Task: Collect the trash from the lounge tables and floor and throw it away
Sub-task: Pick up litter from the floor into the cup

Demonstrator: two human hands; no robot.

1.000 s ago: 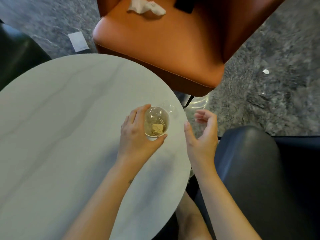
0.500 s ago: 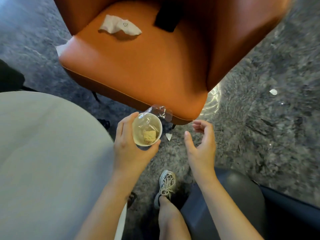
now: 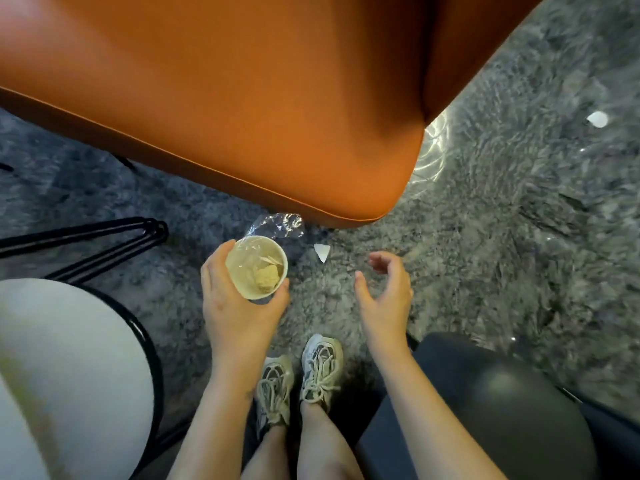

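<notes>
Paper cup (image 3: 256, 268) sits in the left hand (image 3: 239, 306), grip clamped round its wall just left of centre frame, mouth up, with a tan lump and some clear film inside. The right hand (image 3: 384, 299) hangs beside it, fingers (image 3: 379, 263) curled but apart and holding nothing.

On the grey carpet (image 3: 485, 237) between the two hands lies a small white scrap (image 3: 322, 252), and a crumpled clear wrapper (image 3: 277, 225) shows just past the cup rim, under the edge of the orange chair (image 3: 242, 98). Another white scrap (image 3: 597, 119) lies well apart at upper right.

The step in hand looks like picking litter off the floor. Best, I judge, to keep the cup level so its contents stay in, pinch the near scrap with the free right hand, then drop it into the cup as a carrier. The wrapper may hang from the cup or lie on the carpet; the view does not settle it.

No brand, label or writing can be read on anything.
</notes>
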